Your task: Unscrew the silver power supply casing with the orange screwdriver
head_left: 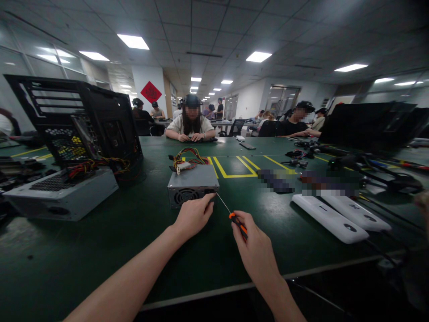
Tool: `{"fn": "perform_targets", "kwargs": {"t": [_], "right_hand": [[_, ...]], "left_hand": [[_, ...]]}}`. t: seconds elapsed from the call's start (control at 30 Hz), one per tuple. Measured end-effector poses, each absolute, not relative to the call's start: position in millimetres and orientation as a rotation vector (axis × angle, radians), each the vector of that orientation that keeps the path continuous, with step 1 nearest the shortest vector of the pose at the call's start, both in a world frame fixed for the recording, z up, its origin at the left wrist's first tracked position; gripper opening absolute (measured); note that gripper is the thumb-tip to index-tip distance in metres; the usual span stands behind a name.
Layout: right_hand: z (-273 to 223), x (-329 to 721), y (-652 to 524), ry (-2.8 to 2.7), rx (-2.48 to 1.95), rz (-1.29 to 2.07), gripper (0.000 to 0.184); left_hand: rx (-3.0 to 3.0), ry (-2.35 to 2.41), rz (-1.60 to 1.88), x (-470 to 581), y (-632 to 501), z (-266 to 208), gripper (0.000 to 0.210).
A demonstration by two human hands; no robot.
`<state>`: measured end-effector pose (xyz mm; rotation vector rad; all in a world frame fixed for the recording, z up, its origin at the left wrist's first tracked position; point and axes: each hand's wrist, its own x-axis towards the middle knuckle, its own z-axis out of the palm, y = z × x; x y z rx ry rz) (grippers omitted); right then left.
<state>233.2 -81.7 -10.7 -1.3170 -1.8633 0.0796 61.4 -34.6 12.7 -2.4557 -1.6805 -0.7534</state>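
A grey computer power supply (196,175) sits on the green table in front of me, its fan grille and socket side facing me. A bundle of coloured wires with a white connector (182,167) lies behind and on top of it. My left hand (194,217) rests against its front right corner, fingers bent and closed there; the fingertips partly hide what they touch. An orange-and-black screwdriver (238,225) is gripped in my right hand (256,243). Its thin shaft slants up and left, the tip meeting the power supply's right front edge beside my left fingertips.
Left, a second power supply (63,197) lies before a black computer case (87,120). Two white devices (330,219) lie at right, with cables and a dark monitor (365,127) beyond. Across the table sits a person (191,120) with both hands on a dark object.
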Motion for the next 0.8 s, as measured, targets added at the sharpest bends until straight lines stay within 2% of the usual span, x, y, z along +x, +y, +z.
{"fn": "perform_targets", "kwargs": {"t": [0.23, 0.43, 0.63, 0.8], "right_hand": [[-6, 230, -87, -1.868, -1.238, 0.006, 0.030], [-10, 232, -88, -1.873, -1.219, -0.106, 0.027], [-10, 230, -88, -1.870, -1.159, -0.086, 0.020], [-9, 227, -90, -1.861, -1.189, -0.108, 0.024]], "left_hand": [[-2.417, -1.659, -0.906, 61, -33, 13, 0.030], [-2.285, -1.502, -1.176, 49, -27, 18, 0.025], [-2.042, -1.365, -1.072, 41, -24, 20, 0.027], [-2.082, -1.449, -0.847, 36, -19, 18, 0.042]]}}
